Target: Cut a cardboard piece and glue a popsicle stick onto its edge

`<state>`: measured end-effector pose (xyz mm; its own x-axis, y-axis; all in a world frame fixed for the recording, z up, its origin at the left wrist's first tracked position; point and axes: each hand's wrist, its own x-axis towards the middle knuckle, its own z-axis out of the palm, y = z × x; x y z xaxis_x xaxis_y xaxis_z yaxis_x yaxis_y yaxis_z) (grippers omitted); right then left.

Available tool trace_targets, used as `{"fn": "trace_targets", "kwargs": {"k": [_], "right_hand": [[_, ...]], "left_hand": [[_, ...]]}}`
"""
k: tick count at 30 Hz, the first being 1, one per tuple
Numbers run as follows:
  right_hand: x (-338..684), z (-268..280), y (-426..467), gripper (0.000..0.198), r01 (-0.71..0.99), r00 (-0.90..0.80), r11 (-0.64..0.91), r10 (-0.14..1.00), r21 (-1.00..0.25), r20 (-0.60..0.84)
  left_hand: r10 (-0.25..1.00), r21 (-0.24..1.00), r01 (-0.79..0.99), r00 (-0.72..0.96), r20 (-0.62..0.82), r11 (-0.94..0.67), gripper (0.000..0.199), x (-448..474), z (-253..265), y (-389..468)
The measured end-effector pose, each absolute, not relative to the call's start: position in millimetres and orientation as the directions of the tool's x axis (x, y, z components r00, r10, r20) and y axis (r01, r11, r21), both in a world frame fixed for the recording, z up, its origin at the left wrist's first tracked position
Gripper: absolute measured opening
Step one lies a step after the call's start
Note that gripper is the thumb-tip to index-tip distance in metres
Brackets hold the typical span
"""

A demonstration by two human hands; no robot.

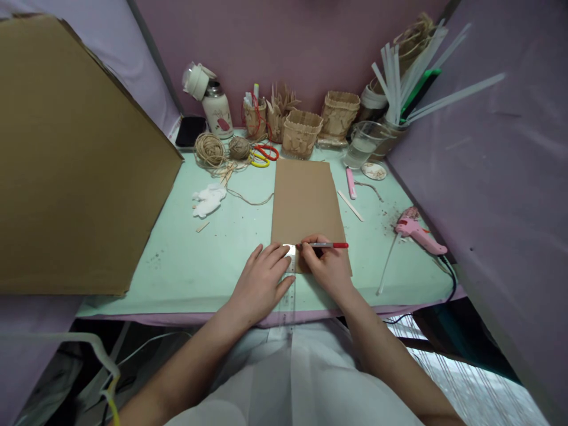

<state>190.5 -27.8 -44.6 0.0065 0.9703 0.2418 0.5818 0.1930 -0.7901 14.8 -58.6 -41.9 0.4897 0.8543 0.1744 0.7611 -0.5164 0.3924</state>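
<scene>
Cardboard sheet (306, 201) lies on the counter (177, 260), left hand (261, 281) spread over the ruler (290, 296), right hand (331, 271) pinching a pen (328, 245) — best press the ruler firmly, pen steady against its edge.

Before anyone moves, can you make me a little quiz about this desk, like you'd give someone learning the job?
1. What does the right hand hold?
2. True or false: the pink glue gun lies to the left of the cardboard sheet.
3. Which of these is under the fingers of the left hand?
A) a twine ball
B) a clear ruler
C) a flask

Key:
1. A pen with a red end.
2. False: the pink glue gun lies to the right of the cardboard sheet.
3. B
</scene>
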Motion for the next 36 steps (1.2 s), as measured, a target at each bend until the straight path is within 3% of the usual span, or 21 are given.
{"fn": "trace_targets", "kwargs": {"k": [24, 31, 36], "right_hand": [[191, -48, -27, 0.016, 0.562, -0.001, 0.207, 0.968, -0.801, 0.250], [202, -50, -41, 0.017, 0.240, 0.288, 0.134, 0.936, -0.961, 0.203], [230, -53, -62, 0.014, 0.288, 0.333, 0.154, 0.909, -0.945, 0.250]], "left_hand": [[0.854, 0.389, 0.762, 0.489, 0.177, -0.517, 0.025, 16, -41, -59], [0.845, 0.379, 0.756, 0.492, 0.208, -0.534, 0.029, 13, -45, -60], [0.836, 0.344, 0.763, 0.490, 0.246, -0.548, 0.029, 11, -46, -65]]}}
